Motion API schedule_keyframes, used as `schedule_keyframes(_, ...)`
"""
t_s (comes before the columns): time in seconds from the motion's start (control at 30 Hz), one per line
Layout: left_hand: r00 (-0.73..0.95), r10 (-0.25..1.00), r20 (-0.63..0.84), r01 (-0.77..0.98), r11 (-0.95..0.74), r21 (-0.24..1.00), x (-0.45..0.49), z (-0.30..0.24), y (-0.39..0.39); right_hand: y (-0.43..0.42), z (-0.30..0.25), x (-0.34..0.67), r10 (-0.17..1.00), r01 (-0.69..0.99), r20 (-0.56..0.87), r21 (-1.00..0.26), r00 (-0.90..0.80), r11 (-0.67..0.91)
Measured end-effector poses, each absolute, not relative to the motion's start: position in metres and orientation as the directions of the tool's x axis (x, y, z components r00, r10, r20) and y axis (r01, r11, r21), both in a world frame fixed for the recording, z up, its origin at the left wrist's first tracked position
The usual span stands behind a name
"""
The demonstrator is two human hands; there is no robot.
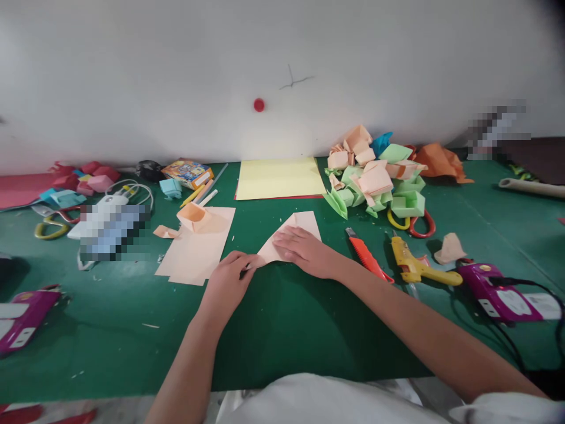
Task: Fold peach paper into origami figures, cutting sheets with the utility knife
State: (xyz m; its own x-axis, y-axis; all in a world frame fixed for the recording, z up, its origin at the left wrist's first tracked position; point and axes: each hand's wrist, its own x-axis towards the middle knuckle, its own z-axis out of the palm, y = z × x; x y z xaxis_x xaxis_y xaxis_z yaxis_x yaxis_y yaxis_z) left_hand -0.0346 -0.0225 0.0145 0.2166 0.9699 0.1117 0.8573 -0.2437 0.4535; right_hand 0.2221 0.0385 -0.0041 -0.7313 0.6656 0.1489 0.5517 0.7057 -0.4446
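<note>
A folded peach paper sheet [300,227] lies on the green table [282,330] in front of me. My right hand [304,252] rests flat on it, fingers stretched out, pressing it down. My left hand [229,277] is curled at the sheet's near left corner, its fingertips pinching or pressing that corner. Left of the hands lies a stack of flat peach sheets [196,247] with a small folded peach box [194,215] on top.
A yellow sheet [279,178] lies at the back. A pile of folded peach and green paper pieces [375,176] sits back right, with scissors [412,224]. An orange cutter [367,258], a yellow glue gun [415,265] and purple devices [498,294] lie right.
</note>
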Motion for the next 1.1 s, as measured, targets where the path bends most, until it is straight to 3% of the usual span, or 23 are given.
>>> schedule_keyframes(0.6,0.155,0.955,0.252,0.881,-0.249,0.403,-0.046,0.008,-0.028,0.036,-0.009,0.224,0.701,0.618,0.111,-0.391,-0.704,0.682)
schedule_keyframes(0.87,0.205,0.918,0.338,0.885,-0.321,0.337,-0.047,0.005,-0.033,0.035,-0.008,0.224,0.700,0.618,0.128,-0.379,-0.703,0.689)
schedule_keyframes(1.1,0.266,0.912,0.312,0.894,-0.354,0.275,-0.051,0.005,-0.035,0.031,-0.007,0.224,0.739,0.664,0.107,-0.367,-0.666,0.651)
